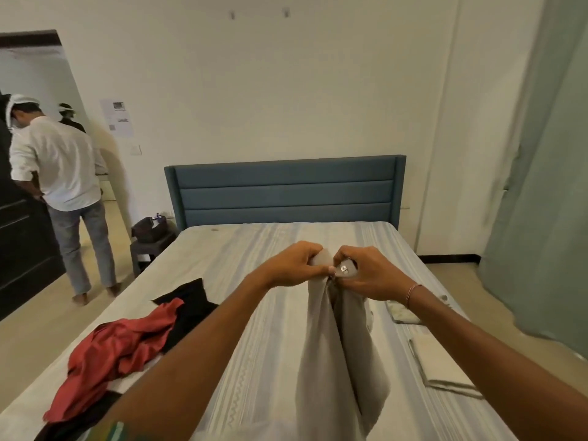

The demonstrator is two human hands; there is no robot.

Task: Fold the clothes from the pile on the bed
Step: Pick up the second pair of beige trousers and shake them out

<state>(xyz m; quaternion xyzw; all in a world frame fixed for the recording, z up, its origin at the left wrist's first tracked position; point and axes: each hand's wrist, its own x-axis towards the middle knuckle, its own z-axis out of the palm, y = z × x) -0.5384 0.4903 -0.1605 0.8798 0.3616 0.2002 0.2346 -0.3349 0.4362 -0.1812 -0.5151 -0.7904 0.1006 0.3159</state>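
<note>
Light grey trousers (318, 345) hang down over the striped bed (241, 249), held up by their waistband. My left hand (294, 265) and my right hand (366, 272) grip the waistband side by side, nearly touching, with a metal clasp showing between the right fingers. The two legs fall together toward me. On the left of the bed lies the pile: a crumpled red garment (117, 351) over black clothes (187, 303).
Folded pale clothes (442, 364) lie along the bed's right edge. A blue headboard (286, 192) stands at the far end, a small side table with a dark bag (149, 230) to its left. Two persons (60, 167) stand at the doorway, far left. A green curtain (547, 186) hangs right.
</note>
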